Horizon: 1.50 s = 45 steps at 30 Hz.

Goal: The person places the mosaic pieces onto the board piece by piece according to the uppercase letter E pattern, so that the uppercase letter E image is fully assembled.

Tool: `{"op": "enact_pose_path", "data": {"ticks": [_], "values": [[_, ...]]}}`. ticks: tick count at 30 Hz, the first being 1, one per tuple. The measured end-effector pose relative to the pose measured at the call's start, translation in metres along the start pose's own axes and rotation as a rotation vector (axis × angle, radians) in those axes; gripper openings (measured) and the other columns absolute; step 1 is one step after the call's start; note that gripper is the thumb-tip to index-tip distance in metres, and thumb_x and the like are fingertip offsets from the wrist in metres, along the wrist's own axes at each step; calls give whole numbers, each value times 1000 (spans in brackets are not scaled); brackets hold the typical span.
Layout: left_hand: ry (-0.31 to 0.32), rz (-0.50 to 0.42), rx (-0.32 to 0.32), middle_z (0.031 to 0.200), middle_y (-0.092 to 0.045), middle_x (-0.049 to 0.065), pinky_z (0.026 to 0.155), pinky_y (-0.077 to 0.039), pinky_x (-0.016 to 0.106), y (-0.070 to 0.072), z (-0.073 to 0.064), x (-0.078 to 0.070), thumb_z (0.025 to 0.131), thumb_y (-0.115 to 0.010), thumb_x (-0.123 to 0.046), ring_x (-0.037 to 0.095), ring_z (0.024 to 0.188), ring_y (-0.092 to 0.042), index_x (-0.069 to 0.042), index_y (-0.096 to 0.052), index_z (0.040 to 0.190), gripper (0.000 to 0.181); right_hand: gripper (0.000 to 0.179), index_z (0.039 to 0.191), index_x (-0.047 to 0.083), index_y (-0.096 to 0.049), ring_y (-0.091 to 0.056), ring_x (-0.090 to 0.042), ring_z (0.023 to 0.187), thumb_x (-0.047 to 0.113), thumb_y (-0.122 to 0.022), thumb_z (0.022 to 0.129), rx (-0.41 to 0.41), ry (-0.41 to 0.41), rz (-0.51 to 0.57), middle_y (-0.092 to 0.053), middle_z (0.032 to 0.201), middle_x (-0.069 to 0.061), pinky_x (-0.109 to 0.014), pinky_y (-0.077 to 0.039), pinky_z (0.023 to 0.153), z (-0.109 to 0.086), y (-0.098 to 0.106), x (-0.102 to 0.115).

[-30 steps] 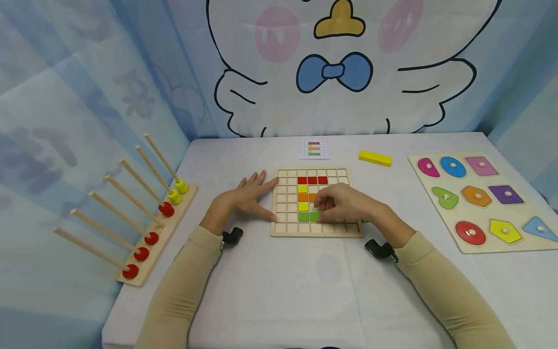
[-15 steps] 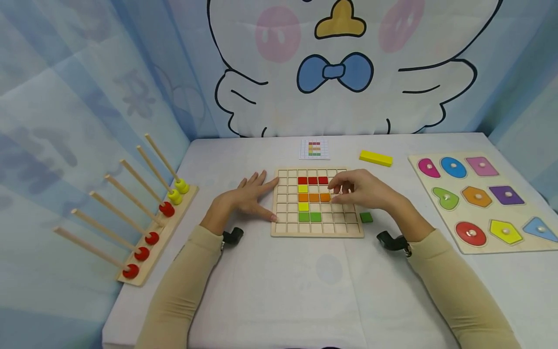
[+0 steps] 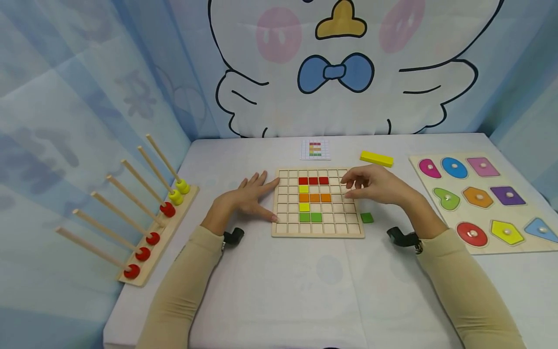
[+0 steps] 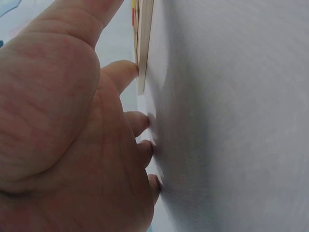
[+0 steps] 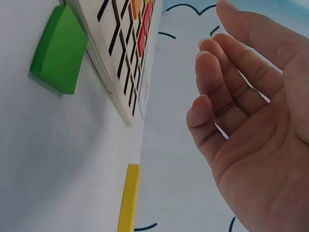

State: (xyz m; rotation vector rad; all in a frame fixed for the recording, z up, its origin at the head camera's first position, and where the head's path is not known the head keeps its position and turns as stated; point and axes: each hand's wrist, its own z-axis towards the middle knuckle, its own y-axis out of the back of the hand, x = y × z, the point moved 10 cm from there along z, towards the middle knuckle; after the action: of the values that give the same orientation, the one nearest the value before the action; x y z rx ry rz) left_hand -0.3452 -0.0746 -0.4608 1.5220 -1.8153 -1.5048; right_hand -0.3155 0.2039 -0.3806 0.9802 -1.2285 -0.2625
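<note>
A wooden grid board (image 3: 287,228) lies mid-table, holding red tiles (image 3: 311,181), orange tiles (image 3: 315,198), yellow tiles (image 3: 303,207) and two green tiles (image 3: 310,217) in its squares. My left hand (image 3: 250,196) is spread at the board's left edge, index finger and thumb touching it; in the left wrist view the other fingertips (image 4: 145,147) rest on the cloth. Over the board's right edge hovers my right hand (image 3: 377,184), fingers loosely bent and holding nothing, as the right wrist view shows. A loose green tile (image 5: 60,53) lies on the cloth just right of the board.
Behind the board lie a small pattern card (image 3: 316,149) and a yellow bar (image 3: 377,158). A knobbed shape puzzle (image 3: 444,223) covers the right side. On the left stands a wooden peg rack (image 3: 150,261) with red and yellow beads.
My right hand has drawn back from the middle of the board to its right edge, uncovering a third orange tile and the loose green tile. My left hand has stayed in place.
</note>
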Motion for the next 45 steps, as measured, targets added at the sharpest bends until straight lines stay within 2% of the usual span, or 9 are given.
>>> {"op": "enact_pose_path", "data": {"ticks": [6,12,16,26,45], "values": [[-9,-11,0,175,14,10,130,10,55,0,0,-1,75,-79,-74,31,163,15,-36,-6,168,125,32,119,7,-73,-57,-22,89,17,-83,91,35,-25,4,-68,101,-5,-23,-49,72,-5,5,-11],[-9,-11,-3,175,14,11,130,10,56,0,-1,-1,74,-79,-75,31,163,15,-35,-7,168,125,41,124,9,-73,-59,-23,92,18,-86,86,159,-101,50,-69,105,-6,-26,-51,75,-13,0,-30],[-3,-10,-1,175,14,11,130,10,55,0,-1,-1,74,-79,-75,31,162,15,-35,-7,168,125,41,121,11,-74,-60,-24,93,20,-88,84,218,-141,72,-69,106,-7,-27,-51,77,-16,-3,-42],[-5,2,-6,175,14,11,130,10,56,0,0,0,75,-78,-76,31,162,16,-36,-6,168,125,32,114,9,-74,-57,-24,90,14,-87,85,287,-157,106,-67,100,-9,-27,-48,75,-20,-10,-49],[-8,-4,4,175,15,10,130,10,55,-1,1,0,75,-78,-76,31,162,16,-36,-5,168,125,28,101,8,-75,-56,-24,90,11,-91,78,394,-186,160,-67,97,-10,-27,-46,76,-21,-25,-64]]}}
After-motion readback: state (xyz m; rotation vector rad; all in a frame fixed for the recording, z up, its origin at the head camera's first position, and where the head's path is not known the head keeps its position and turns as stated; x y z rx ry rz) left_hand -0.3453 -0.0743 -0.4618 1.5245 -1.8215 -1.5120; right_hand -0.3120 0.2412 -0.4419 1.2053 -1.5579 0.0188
